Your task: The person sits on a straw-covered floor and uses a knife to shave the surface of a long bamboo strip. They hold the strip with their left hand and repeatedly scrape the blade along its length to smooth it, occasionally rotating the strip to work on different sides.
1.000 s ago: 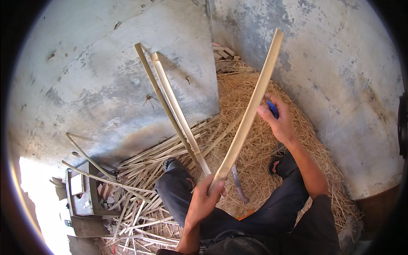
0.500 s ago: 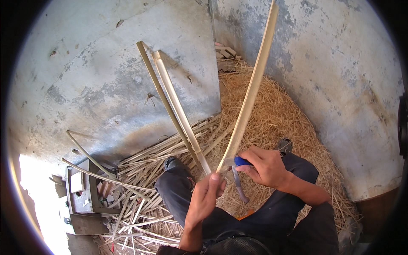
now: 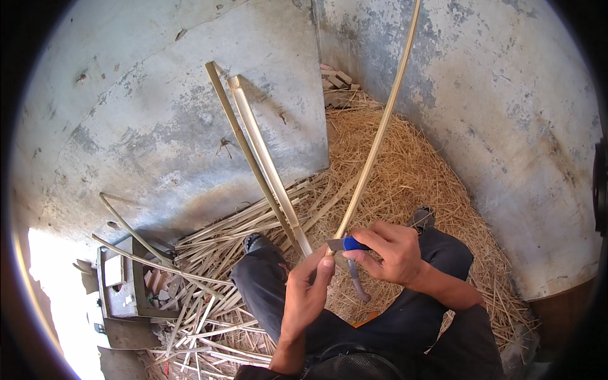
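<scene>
A long, thin bamboo strip point(image 3: 384, 126) slants up and to the right in front of me, its narrow edge turned toward me. My left hand point(image 3: 305, 290) pinches its lower end between thumb and fingers. In my right hand point(image 3: 394, 256) is a knife point(image 3: 353, 244) with a blue handle and a short, broad blade. The blade lies against the strip, just above my left thumb. Below the knife, a tool with a curved grey-brown handle point(image 3: 358, 282) stands between my knees, its upper part partly hidden by my right hand.
Two upright bamboo pieces, one narrow point(image 3: 244, 142) and one wide point(image 3: 263, 152), lean on the stained wall point(image 3: 145, 107). Split strips point(image 3: 209, 247) pile up at left beside a box-like frame point(image 3: 130, 285). Shavings point(image 3: 411, 158) heap against the right wall point(image 3: 506, 126). Bricks point(image 3: 339, 79) sit behind.
The bamboo strip has turned from its broad face to its narrow edge. My right hand and the knife have shifted slightly left, bringing the blade across the strip near my left thumb.
</scene>
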Demonstrator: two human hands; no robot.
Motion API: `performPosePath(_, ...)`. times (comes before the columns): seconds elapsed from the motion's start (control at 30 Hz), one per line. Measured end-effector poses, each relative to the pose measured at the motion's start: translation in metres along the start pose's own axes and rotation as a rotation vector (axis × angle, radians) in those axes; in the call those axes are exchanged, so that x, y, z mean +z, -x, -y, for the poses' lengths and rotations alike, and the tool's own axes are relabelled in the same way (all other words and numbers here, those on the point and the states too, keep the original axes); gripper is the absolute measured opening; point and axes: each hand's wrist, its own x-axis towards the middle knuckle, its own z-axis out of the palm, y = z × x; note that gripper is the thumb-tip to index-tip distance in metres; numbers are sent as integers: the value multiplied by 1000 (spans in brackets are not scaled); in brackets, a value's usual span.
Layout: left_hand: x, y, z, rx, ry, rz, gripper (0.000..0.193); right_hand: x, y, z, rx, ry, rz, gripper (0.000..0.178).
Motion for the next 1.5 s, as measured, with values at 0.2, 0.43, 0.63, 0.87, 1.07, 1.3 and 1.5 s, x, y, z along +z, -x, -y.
performPosePath(0.2,9,4,1,-22,-54,-74,41,1,-1,-4,10,-16,-69,31)
performPosePath(0.43,10,9,-3,-92,-65,-56,40,-8,-6,-13,15,14,-60,30)
performPosePath(0.63,8,14,4,-118,-73,-86,38,-5,-5,-20,18,52,-37,29)
performPosePath(0.87,3,34,8,-195,-160,-53,36,-18,-22,-51,105,63,-231,27)
performPosePath(1.07,-5,52,15,-224,-148,-34,34,-32,-23,-53,124,140,-170,29)
performPosePath(1.3,-13,62,25,-195,-193,-66,34,-20,-35,-86,56,147,-241,32)
performPosePath(1.5,-22,78,29,-241,-164,-77,38,-24,-54,-111,154,129,-153,39)
